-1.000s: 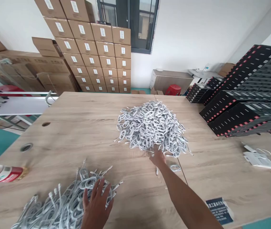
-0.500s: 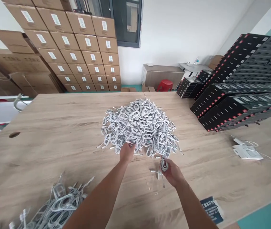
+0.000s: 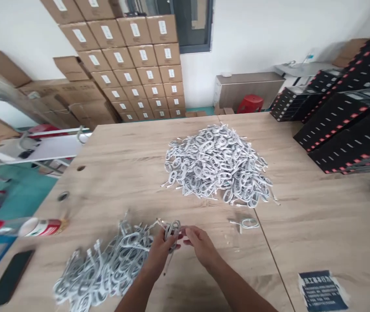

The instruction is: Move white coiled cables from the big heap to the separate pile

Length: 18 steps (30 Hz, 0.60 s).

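My left hand (image 3: 158,253) is closed around a coiled grey-white cable (image 3: 172,229), its loop held upright and a loose end hanging below. Close beside it is my right hand (image 3: 202,247), fingertips almost at the coil, fingers a little apart and nothing visible between them. To the left, and partly behind my left hand, lies a heap of coiled cables (image 3: 106,268) with connectors sticking up. A larger pile of small coiled cables (image 3: 215,164) sits farther back. One single coil (image 3: 249,223) rests on the wood in front of that pile.
A clear bottle with a red label (image 3: 41,226) lies at the left edge, above a dark phone (image 3: 9,279). At right stand stacked black boxes (image 3: 350,134). A dark printed sheet (image 3: 323,290) is stuck on the table (image 3: 122,160). Cardboard boxes (image 3: 135,78) line the wall.
Both hands have drawn back from the large pile toward the nearer heap, and my left hand now holds a coil. My right hand has left the single coil on the table. The view has turned left.
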{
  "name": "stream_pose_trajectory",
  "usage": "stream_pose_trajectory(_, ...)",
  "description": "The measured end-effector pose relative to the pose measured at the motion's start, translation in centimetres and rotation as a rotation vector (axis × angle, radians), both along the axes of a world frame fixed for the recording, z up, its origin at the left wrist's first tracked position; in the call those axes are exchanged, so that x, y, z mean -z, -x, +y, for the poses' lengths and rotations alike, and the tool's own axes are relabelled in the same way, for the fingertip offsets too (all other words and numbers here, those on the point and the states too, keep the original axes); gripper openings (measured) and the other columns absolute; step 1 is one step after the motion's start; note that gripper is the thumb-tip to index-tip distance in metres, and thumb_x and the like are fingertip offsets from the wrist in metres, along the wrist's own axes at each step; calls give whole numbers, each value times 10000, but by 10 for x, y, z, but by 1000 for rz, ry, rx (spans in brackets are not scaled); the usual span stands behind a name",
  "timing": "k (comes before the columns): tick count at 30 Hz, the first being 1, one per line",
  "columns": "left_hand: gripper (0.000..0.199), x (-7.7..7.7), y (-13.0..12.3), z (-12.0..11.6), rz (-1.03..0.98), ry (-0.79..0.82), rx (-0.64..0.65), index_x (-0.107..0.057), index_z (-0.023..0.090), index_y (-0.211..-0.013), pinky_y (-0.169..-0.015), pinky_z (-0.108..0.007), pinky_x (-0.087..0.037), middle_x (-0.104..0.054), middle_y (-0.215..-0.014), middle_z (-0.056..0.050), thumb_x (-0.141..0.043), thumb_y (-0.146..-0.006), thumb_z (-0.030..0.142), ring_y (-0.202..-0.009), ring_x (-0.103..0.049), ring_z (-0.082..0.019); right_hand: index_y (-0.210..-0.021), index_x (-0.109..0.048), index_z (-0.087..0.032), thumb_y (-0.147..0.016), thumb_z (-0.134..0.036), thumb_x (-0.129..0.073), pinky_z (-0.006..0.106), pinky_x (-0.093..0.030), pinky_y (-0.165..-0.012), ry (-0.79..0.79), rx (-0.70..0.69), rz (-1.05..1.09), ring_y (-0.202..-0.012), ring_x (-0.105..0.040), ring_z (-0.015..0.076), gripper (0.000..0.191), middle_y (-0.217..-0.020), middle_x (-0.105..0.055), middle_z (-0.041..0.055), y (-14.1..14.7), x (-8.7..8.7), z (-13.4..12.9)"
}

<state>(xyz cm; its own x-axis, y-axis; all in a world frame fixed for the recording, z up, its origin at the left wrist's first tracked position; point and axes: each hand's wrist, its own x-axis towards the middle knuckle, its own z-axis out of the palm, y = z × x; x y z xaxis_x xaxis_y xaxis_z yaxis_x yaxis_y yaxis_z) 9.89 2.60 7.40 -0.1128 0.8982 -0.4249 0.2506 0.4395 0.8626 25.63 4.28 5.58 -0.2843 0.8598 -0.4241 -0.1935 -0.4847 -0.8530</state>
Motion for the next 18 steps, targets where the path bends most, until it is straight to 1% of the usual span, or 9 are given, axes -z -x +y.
stream_pose_trajectory(2,500,-2,40,-16,159,-39,-46,-639,204,-1049,-782,-414,-598,-743,-933,-82,-597,-810,641,-874,-723,-270,-974,-770,-213,-725,-664,-730,413,-556,-827,-7,-38,-92,-918,-692,263,516,-970,-766,86,-10,8,-7)
stream_pose_trajectory(3,452,-2,60,-24,255,-71,-68,-642,217,-1040,-832,-436,-589,-739,-941,-82,-606,-812,605,-921,-715,-286,-967,-772,-215,-702,-624,-749,425,-559,-828,-21,-38,-160,-922,-695,274,487,-968,-770,91,-22,14,-7)
stream_pose_trajectory(5,383,1,98,-41,448,-150,-93,-651,241,-1063,-1015,-501,-521,-730,-1077,-103,-624,-803,521,-1124,-660,-326,-937,-769,-218,-675,-554,-743,451,-565,-853,-84,-7,-311,-960,-705,305,427,-990,-777,109,-57,30,-4)
stream_pose_trajectory(7,359,10,130,-59,601,-213,-76,-663,251,-1076,-1155,-558,-402,-695,-1248,-125,-620,-783,455,-1305,-560,-354,-938,-761,-224,-662,-489,-715,473,-571,-876,-176,48,-498,-1018,-709,334,386,-1046,-775,125,-104,48,2)
stream_pose_trajectory(9,368,23,151,-76,710,-233,-48,-673,240,-1055,-1172,-610,-367,-685,-1302,-144,-615,-753,443,-1321,-552,-375,-980,-754,-226,-686,-425,-655,494,-574,-894,-284,104,-762,-1056,-702,345,369,-1085,-763,127,-154,68,8)
stream_pose_trajectory(12,418,43,168,-95,799,-245,-8,-665,240,-1075,-1119,-601,-442,-692,-1326,-143,-584,-756,499,-1257,-618,-359,-1138,-733,-212,-709,-238,-597,509,-507,-1049,-453,35,-1176,-1263,-612,348,451,-1285,-705,127,-211,91,17)
stream_pose_trajectory(15,485,59,179,-99,817,-282,11,-630,233,-1109,-1084,-569,-492,-688,-1335,-159,-548,-764,565,-1244,-640,-355,-1299,-676,-214,-696,-50,-554,454,-491,-1074,-431,-178,-1451,-1390,-516,321,637,-1471,-599,120,-232,90,20)
stream_pose_trajectory(17,576,69,187,-95,819,-283,-4,-590,195,-1163,-1033,-607,-518,-710,-1252,-204,-527,-757,599,-1163,-677,-395,-1327,-657,-215,-728,10,-521,401,-495,-1049,-384,-310,-1524,-1368,-533,289,654,-1472,-597,119,-228,79,22)
stream_pose_trajectory(18,620,74,191,-91,834,-268,3,-562,191,-1201,-1006,-578,-544,-727,-1198,-190,-520,-764,629,-1118,-697,-383,-1320,-657,-213,-752,20,-507,380,-495,-1027,-371,-354,-1546,-1331,-557,276,632,-1444,-615,120,-224,74,24)
